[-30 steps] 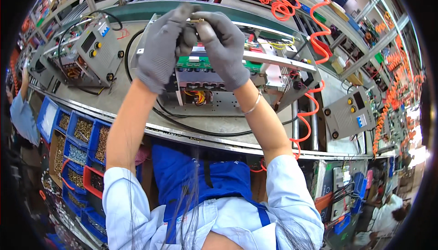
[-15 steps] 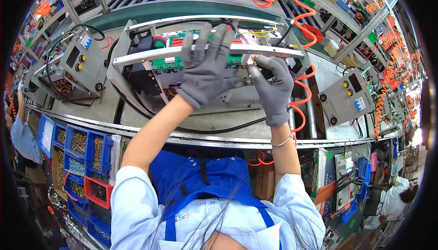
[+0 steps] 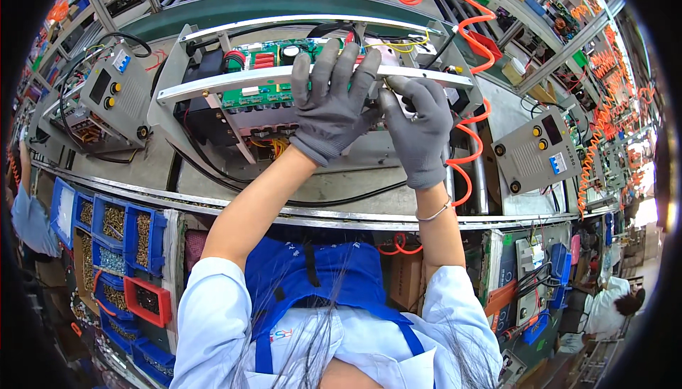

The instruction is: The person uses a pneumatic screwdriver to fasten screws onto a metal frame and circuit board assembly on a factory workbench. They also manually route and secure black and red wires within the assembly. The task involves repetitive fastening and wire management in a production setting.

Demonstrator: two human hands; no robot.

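An open machine chassis lies before me, with a green circuit board, red parts and wiring inside. A pale metal rail runs along its near top side. My left hand, in a grey glove, rests across this rail with its fingers stretched out and apart. Close beside it, my gloved right hand is closed, thumb and forefinger pinched together just under the rail's right half. Whatever is between those fingertips is hidden. The left thumb reaches toward the right fingertips.
Similar grey machines stand at left and right. A coiled orange air hose hangs right of the chassis. Blue bins of small metal hardware and a red bin sit lower left. Other people are at both far sides.
My left hand has slid right along the rail, closer to my right hand. The right hand stays pinched near the rail. The whole view has shifted slightly.
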